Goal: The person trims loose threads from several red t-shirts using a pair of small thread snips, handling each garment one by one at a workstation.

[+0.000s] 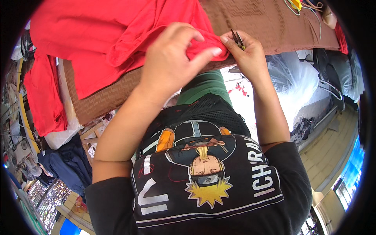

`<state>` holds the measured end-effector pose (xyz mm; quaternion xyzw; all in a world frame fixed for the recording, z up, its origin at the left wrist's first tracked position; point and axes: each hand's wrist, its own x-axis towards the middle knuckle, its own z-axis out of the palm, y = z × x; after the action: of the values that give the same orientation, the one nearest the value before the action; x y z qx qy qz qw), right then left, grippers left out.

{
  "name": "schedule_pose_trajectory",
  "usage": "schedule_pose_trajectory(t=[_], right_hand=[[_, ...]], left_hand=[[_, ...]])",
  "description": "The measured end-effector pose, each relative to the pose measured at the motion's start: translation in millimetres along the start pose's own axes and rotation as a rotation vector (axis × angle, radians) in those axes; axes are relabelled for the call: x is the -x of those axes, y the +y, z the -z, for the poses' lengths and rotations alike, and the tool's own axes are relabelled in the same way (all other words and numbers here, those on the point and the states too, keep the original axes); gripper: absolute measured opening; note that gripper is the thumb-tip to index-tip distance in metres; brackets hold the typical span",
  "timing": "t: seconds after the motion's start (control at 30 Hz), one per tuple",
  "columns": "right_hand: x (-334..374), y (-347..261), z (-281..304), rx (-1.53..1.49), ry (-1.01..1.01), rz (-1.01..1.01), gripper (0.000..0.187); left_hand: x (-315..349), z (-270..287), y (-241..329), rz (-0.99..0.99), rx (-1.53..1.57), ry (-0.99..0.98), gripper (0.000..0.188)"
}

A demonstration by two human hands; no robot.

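red cloth (pixel 102 33), edge pinched in right hand (pixel 249 50) with snips (pixel 237 38); left hand (pixel 168 58), thumb and forefinger spread: i'd hold that edge taut.

Red fabric (pixel 94 31), thread snips (pixel 236 38) and scattered scraps (pixel 303 129) suggest a garment workshop.

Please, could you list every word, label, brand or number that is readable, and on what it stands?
I leave wording uncopied, giving only place and look.
Black T-shirt, right side: large white capital letters, legible.
Black T-shirt, left side: angular white characters.
Printed figure's headband: a small symbol, no word.
Red fabric: no lettering seen.
Elsewhere: too small or blurred to read.
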<state>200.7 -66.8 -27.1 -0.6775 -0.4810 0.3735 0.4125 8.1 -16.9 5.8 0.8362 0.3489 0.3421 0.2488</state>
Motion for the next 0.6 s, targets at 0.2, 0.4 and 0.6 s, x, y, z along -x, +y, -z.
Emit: schedule_pose_trajectory(t=[0.2, 0.4, 0.6], right_hand=[[-0.2, -0.8, -2.0, 0.057, 0.05, 0.113, 0.027], [-1.2, -4.4, -0.3, 0.123, 0.04, 0.057, 0.03], [-3.1, -3.0, -1.9, 0.148, 0.048, 0.106, 0.031]], left_hand=[[4.3, -31.9, -10.4, 0.106, -0.176, 0.018, 0.025], [-4.2, -12.1, -26.3, 0.45, 0.307, -0.097, 0.02], [-5.8, -7.2, -28.9, 0.481, 0.376, -0.128, 0.022]])
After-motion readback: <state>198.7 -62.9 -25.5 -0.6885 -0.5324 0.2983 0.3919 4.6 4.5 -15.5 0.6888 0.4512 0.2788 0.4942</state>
